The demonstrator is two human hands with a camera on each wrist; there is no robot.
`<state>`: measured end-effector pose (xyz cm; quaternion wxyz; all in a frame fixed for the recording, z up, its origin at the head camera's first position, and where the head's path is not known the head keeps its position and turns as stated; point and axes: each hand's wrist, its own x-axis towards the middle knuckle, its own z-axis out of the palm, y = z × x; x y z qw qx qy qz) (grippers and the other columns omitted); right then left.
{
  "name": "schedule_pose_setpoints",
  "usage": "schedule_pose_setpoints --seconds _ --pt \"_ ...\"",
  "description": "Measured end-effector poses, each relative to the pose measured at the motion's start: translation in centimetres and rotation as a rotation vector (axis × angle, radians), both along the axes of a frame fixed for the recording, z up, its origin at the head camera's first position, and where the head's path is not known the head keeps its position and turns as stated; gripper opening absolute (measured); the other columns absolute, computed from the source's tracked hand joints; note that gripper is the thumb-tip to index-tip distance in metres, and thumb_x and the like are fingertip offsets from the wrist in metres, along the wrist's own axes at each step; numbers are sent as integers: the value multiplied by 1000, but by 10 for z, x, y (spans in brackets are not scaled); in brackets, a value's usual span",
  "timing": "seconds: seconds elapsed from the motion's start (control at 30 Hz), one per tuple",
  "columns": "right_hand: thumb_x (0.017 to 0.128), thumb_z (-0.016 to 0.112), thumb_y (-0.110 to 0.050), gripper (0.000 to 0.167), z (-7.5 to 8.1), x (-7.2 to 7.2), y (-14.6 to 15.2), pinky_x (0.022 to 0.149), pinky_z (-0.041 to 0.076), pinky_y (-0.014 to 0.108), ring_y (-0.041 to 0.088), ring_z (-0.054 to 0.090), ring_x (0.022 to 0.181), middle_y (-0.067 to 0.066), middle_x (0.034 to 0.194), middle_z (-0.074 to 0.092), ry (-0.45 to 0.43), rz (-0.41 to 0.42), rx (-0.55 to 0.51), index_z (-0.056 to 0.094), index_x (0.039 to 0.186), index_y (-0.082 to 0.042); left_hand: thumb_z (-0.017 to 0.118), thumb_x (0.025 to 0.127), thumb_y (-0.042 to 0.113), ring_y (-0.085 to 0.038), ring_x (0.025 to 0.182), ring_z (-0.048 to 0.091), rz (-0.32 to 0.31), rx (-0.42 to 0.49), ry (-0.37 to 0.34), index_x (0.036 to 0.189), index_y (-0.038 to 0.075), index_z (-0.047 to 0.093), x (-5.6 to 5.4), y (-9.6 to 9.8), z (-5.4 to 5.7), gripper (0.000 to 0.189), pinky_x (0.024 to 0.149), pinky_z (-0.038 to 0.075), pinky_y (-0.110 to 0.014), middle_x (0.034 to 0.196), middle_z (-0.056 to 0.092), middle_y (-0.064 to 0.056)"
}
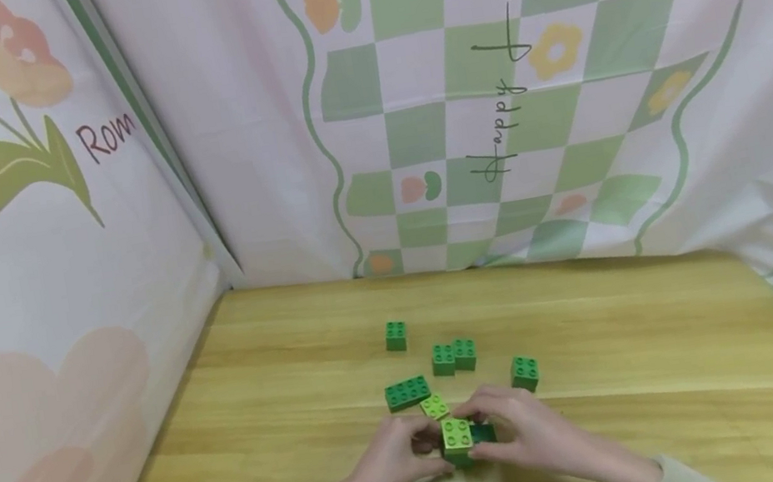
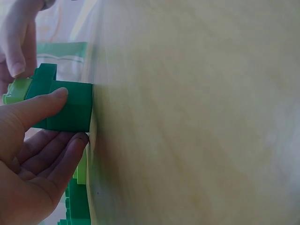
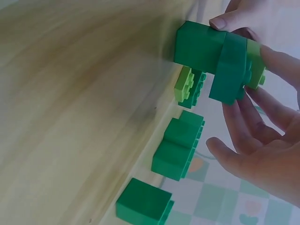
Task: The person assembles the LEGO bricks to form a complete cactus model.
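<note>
A small stack of toy building bricks stands between both hands, its underside right at the table surface. On top is a light green brick with studs. Below it a dark green brick sticks out sideways, over a dark green bottom block. My left hand grips this bottom block, thumb on one side and fingers on the other. With thumb and forefinger, my right hand pinches the light green top brick, while its other fingers spread beside the overhanging part.
Beyond the hands lie a flat light green brick and a long dark green brick. Square green bricks stand side by side farther back, with another brick behind and one at right. Printed cloth hangs behind the wooden table.
</note>
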<state>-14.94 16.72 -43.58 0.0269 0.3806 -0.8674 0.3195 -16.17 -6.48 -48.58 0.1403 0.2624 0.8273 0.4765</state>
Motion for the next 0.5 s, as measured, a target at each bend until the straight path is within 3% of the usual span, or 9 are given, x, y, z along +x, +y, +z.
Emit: schedule_pose_setpoints --seconds 0.5 --pt "76 82 -20 41 -10 3 12 84 60 27 6 66 93 -1 106 72 22 -28 13 68 114 -10 86 73 13 0 89 69 9 -2 1 107 7 71 1 1 0 37 79 55 -9 103 75 -4"
